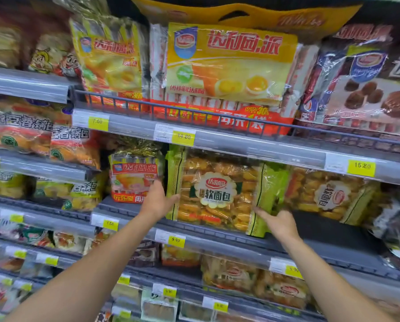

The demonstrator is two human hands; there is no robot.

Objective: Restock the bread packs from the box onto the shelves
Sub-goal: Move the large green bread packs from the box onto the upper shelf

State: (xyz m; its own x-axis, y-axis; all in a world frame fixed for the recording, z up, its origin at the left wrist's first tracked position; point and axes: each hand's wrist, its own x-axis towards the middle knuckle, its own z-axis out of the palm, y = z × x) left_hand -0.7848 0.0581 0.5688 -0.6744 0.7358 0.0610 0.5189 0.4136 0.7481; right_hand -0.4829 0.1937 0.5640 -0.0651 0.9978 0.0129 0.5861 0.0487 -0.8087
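On the grey shelf (322, 228), a bread pack (215, 191) stands, seemingly upright.

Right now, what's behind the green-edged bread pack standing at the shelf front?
Nothing behind the bread pack can be seen: its upright body covers that space. Beside it, to the right, a dark stretch of shelf shows, with a matching pack turned sideways beyond.

Top shelf, the big yellow pack (231, 63) shouts 达利园·派 in red. Along the rail under it, the first price tag (97, 121) reads 7.50, the middle price tag (183, 136) 14.80, the right-hand price tag (361, 166) 16.80. One shelf down, the small pack (135, 175) says 达利园·派 again, and the green-edged bread pack (215, 194) reads 软面包. Below, the lower left tag (109, 223) shows 7.50, the lower middle tag (175, 240) 9.90.
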